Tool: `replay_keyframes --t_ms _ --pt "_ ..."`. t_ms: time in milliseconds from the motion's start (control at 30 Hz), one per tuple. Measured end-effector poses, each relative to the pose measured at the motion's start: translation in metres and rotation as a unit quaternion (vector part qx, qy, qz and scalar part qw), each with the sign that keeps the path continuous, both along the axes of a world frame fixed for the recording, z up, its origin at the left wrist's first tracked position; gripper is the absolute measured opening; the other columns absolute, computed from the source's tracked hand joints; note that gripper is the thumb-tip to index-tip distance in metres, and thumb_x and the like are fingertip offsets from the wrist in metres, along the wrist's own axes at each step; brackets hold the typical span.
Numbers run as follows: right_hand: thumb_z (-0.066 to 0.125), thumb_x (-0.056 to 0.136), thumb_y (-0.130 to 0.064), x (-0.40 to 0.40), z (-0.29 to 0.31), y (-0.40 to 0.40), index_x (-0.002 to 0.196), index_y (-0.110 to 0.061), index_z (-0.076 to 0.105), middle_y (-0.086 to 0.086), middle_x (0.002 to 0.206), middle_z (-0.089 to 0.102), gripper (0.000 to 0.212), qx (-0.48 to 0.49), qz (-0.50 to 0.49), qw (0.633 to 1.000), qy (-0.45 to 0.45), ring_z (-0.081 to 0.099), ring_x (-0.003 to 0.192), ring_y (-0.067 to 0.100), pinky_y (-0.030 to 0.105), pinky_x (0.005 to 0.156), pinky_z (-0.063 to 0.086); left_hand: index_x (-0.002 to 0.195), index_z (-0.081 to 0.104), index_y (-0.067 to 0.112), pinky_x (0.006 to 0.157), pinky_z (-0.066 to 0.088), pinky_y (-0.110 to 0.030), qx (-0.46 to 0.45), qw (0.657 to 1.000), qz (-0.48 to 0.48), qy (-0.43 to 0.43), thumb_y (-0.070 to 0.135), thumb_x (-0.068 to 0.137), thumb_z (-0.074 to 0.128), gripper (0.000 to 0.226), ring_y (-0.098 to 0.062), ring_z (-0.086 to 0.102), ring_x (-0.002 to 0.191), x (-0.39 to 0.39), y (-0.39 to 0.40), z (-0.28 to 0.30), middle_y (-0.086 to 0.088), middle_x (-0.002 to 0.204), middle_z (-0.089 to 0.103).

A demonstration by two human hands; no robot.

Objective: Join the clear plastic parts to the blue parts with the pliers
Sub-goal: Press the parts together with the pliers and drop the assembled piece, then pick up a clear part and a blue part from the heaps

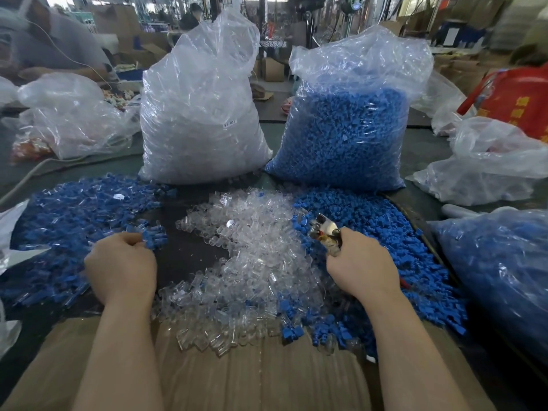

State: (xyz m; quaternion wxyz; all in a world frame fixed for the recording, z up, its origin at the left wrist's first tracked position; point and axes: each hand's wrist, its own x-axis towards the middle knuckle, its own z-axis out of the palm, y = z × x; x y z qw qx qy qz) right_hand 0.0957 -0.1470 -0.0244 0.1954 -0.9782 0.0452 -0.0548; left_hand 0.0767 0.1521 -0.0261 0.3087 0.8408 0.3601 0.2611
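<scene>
A heap of clear plastic parts (252, 247) lies in the middle of the table, between a pile of loose blue parts (385, 232) on the right and a pile of joined blue-and-clear pieces (74, 209) on the left. My right hand (361, 268) grips the pliers (324, 229), whose metal jaws point up and left over the edge of the blue pile. My left hand (121, 266) sits with curled fingers at the edge of the joined pile, touching a blue piece (149, 235); what it holds is hidden.
Two tall plastic bags stand behind the piles: one of clear parts (201, 114), one of blue parts (347, 129). Another bag of blue pieces (498, 268) lies at the right. A cardboard sheet (252, 378) covers the near edge. Other bags and people sit beyond.
</scene>
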Motion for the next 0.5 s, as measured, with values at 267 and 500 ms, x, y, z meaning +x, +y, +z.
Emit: replay_keyframes --t_ms 267,500 --pt "0.057 0.082 -0.022 -0.002 0.002 0.002 0.072 -0.022 0.038 -0.001 0.073 0.047 0.022 -0.038 -0.024 0.998 0.053 0.042 0.06 0.016 0.029 0.048 0.026 0.105 0.07 0.022 0.08 0.046 -0.037 -0.016 0.966 -0.182 0.185 0.031 0.088 0.071 0.018 -0.019 0.056 0.086 0.007 -0.021 0.027 -0.002 0.101 0.067" --pt "0.06 0.083 -0.02 -0.001 0.001 0.004 0.071 -0.022 0.036 -0.001 0.072 0.045 0.027 -0.065 -0.039 0.995 0.061 0.041 0.058 0.015 0.028 0.048 0.026 0.137 0.044 0.025 0.111 0.035 -0.044 0.01 0.852 -0.296 0.431 0.056 0.092 0.057 0.056 -0.033 0.043 0.124 0.004 -0.028 0.035 -0.017 0.146 0.029"
